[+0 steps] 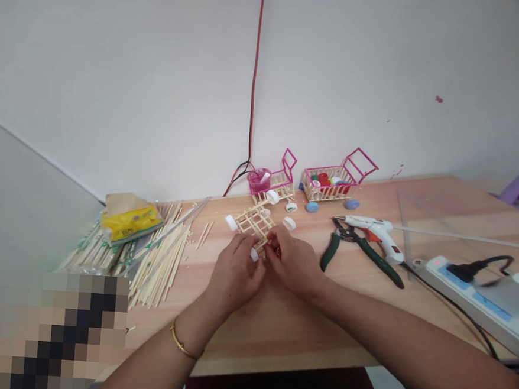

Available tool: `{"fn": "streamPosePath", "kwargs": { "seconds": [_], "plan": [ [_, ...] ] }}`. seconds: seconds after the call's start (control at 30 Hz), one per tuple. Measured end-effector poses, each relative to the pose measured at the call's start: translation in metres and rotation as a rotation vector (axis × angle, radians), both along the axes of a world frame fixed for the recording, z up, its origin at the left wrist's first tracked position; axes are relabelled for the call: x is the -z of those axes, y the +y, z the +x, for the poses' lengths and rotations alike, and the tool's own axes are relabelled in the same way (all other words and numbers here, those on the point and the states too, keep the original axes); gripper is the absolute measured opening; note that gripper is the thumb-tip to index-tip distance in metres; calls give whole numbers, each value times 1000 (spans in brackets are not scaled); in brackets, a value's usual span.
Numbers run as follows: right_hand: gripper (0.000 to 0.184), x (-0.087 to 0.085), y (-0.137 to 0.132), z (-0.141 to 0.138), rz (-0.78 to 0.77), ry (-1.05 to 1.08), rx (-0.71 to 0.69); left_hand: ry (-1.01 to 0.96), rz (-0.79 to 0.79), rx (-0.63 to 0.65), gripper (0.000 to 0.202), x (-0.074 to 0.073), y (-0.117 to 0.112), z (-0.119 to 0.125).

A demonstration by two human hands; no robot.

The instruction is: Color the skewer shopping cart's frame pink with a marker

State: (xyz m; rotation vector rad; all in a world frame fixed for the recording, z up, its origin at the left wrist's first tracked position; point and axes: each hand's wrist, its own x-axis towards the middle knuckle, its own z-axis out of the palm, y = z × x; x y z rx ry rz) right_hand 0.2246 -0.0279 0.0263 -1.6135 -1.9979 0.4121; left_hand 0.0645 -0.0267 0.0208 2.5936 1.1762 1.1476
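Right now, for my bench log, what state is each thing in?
Stick frame: held in left hand and right hand
Glue gun: on its side
Green-handled pliers: spread open
Power strip: red light lit
Black plug: inserted
Blue-wheeled cart: upright, loaded
Loose sticks: heaped

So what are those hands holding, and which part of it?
The left hand and right hand hold a little stick frame with white wheels, by its near end. Fingers hide the exact grip spots.
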Motion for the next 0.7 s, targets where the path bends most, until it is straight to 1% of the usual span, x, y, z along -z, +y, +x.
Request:
{"fn": "streamPosePath", "kwargs": {
  "seconds": [0.13,0.27,0.33,0.5,0.7],
  "plan": [
    [13,1,1,2,6,20,-30,6,-17,-7,32,0,1,-1],
    [22,-1,0,6,-19,73,-65,7,-24,-10,30,0,2,-2],
    [24,-3,-1,10,-31,75,-66,7,-27,-8,30,0,2,-2],
    [19,-6,0,16,-7,84,-102,4,-39,-4,32,-1,1,-1],
    [18,-5,2,16,-8,155,-109,3,-50,0,31,-3,1,-1]
  ]
}}
